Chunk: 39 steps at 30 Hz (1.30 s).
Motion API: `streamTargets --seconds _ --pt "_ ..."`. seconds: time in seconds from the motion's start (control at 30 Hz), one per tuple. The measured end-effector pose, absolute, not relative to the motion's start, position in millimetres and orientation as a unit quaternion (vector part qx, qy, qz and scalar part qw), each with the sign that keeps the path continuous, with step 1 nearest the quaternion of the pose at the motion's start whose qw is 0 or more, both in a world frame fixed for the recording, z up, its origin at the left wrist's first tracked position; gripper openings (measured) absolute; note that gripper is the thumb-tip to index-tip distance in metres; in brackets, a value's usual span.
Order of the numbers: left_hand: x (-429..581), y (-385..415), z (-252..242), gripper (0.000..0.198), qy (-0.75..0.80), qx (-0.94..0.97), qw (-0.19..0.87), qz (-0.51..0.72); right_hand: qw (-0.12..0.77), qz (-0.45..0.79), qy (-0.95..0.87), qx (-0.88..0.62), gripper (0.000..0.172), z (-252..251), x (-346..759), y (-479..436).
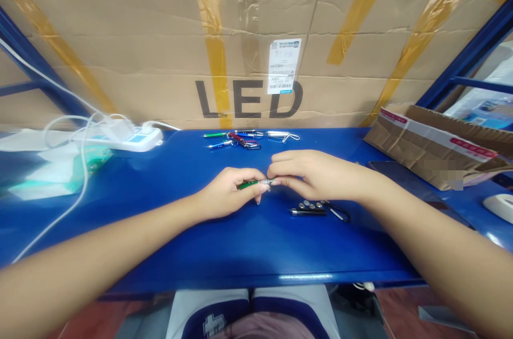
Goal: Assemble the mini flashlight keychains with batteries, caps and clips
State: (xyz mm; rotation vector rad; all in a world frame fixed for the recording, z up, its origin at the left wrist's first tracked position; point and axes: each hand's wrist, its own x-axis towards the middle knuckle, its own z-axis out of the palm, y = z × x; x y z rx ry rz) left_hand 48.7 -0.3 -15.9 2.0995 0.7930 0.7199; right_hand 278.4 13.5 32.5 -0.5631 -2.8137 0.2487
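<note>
Between my two hands, over the blue table, is a small green metal tube (248, 184) with a silver end. My left hand (234, 190) is wrapped round its green part. At the silver end, the fingers of my right hand (298, 171) are pinched together; what they grip there is too small to make out. Below my right hand lie a black tube (308, 212), several silver button cells (312, 206) and a black carabiner clip (340, 212). Farther back is a group of small coloured tubes with clips, among them a red one (239, 140) and a blue one (220, 144).
A white power strip (146, 139) with cables and a green-white plastic packet (76, 171) are at the left. An open cardboard box (428, 141) and a dark flat device (417, 187) are at the right. A large carton (160, 34) stands behind the table.
</note>
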Motion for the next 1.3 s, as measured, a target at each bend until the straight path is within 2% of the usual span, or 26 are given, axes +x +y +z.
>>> streamTargets --seconds 0.43,0.6,0.77,0.87,1.1,1.3 --pt "44.8 0.2 -16.3 0.027 0.287 0.798 0.455 0.271 0.14 0.09 -0.972 -0.168 0.022 28.5 271.0 10.1" --pt "45.1 -1.3 -18.6 0.024 0.316 0.805 0.403 0.299 0.196 0.16 -0.942 -0.22 0.019 23.1 265.9 9.5" --pt "46.7 -0.6 -21.2 0.024 0.329 0.802 0.366 0.337 0.222 0.216 -0.903 -0.298 0.024 19.6 259.5 8.0" --pt "48.2 1.0 -20.4 0.027 0.334 0.772 0.417 0.345 0.233 0.211 -0.901 -0.298 0.023 19.1 257.0 5.8" --pt "51.2 5.2 -21.5 0.031 0.248 0.64 0.65 0.325 0.218 0.232 -0.905 -0.282 0.026 23.4 259.8 3.3" --pt "51.4 3.8 -20.1 0.024 0.22 0.59 0.706 0.325 0.217 0.253 -0.909 -0.252 0.026 25.4 265.5 8.8"
